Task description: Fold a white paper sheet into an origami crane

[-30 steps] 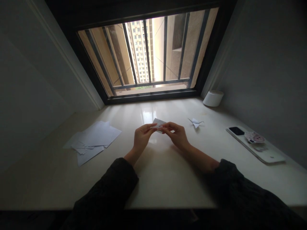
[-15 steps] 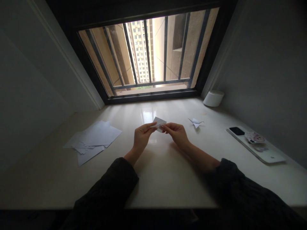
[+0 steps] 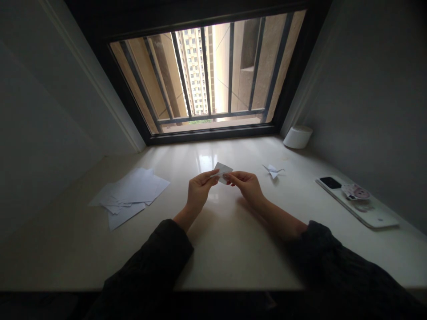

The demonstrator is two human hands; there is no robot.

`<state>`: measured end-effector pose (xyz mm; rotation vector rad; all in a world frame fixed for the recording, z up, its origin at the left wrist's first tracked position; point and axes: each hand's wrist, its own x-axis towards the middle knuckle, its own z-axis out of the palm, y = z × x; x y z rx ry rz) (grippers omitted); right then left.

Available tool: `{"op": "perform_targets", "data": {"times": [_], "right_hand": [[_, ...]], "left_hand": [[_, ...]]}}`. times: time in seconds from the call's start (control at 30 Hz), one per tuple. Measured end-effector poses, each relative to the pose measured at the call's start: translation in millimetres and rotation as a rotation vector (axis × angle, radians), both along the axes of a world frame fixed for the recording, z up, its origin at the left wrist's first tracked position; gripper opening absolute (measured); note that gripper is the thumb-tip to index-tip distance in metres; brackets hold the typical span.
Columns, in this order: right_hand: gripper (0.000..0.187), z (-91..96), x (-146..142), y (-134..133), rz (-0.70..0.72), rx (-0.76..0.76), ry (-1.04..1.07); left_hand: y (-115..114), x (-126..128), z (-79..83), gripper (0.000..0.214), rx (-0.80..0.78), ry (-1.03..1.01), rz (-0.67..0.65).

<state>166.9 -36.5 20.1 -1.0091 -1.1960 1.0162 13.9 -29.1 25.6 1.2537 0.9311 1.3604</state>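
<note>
Between my two hands is a small folded piece of white paper (image 3: pixel 223 167), held up over the white sill with one corner pointing away from me. My left hand (image 3: pixel 199 189) pinches its left side between thumb and fingers. On the right side, my right hand (image 3: pixel 247 184) grips the paper with thumb and forefinger, fingertips pressed near its middle. The fingers cover much of the lower part, so the folds there are hidden. A finished paper crane (image 3: pixel 273 171) stands on the sill to the right of my right hand.
At left lies a loose pile of white paper sheets (image 3: pixel 136 189) with smaller pieces on it. A phone (image 3: pixel 360 204) with a cartoon grip rests at right. A white cup-like object (image 3: pixel 298 137) stands by the right wall, near the barred window (image 3: pixel 207 75).
Both hands keep hold of the folded paper in nearly the same place. My right thumb and fingertips have shifted slightly on it. Everything else stays put.
</note>
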Motion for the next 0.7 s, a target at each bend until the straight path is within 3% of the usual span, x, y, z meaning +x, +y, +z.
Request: {"op": "perform_targets", "data": {"times": [0.7], "right_hand": [[0.029, -1.8, -0.4, 1.4, -0.073, -0.053, 0.039]], "left_hand": [[-1.2, 1.4, -0.7, 0.035, -0.125, -0.103, -0.033]]}}
